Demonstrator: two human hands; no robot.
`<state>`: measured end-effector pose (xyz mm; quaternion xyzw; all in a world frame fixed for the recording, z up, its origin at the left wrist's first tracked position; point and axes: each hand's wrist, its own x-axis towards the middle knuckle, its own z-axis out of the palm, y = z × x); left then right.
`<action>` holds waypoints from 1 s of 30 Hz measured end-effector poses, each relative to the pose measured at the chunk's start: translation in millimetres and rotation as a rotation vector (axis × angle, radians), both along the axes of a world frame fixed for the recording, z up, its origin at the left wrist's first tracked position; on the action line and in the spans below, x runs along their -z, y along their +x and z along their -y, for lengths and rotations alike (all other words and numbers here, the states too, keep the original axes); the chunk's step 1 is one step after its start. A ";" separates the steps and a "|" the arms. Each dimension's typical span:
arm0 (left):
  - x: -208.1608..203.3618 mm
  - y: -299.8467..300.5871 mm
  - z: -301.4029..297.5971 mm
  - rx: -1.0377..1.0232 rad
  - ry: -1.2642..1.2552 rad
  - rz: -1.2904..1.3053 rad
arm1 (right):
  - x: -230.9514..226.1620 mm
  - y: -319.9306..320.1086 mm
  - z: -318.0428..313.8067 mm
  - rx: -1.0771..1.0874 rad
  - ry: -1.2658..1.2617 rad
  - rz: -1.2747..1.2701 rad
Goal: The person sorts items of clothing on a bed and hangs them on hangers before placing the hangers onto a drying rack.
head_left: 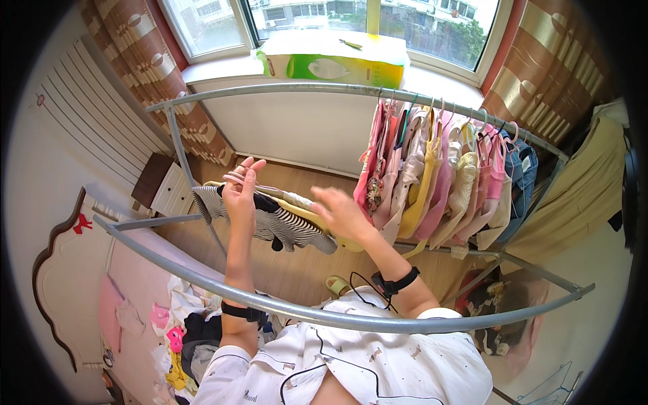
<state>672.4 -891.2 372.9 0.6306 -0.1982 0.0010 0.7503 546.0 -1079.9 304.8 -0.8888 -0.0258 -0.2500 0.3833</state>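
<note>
My left hand (240, 194) is closed round the hooks of several clothes hangers (233, 177), held above the floor between the two rails. From them hang a black-and-white striped garment (297, 231), a yellow garment (309, 214) and a dark piece (265, 202). My right hand (343, 213), slightly blurred, is at the right end of these garments with its fingers stretched out. It seems to hold nothing; whether it touches the cloth I cannot tell. Just right of it, a row of hung clothes (432, 175) in pink, yellow, white and denim fills the right part of the far rail.
A grey metal rack has a far rail (297, 88) and a near rail (337, 320) across my body. A green-and-white package (337, 64) lies on the windowsill. On the left, a bed (128, 260) bears a clothes pile (196, 337). Patterned curtains (540, 67) flank the window.
</note>
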 end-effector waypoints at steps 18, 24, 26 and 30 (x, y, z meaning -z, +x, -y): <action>-50.1 28.3 25.9 0.125 -0.082 0.019 | -14.0 8.0 -6.1 0.021 0.787 0.073; -41.7 17.4 31.3 0.159 -0.058 0.010 | -1.8 34.3 47.5 0.281 0.783 0.220; -39.2 15.7 34.5 0.183 -0.058 0.010 | 20.8 44.3 64.5 0.348 0.738 0.251; -38.6 9.3 35.1 0.189 -0.046 0.021 | 53.8 48.2 75.2 0.440 0.600 0.192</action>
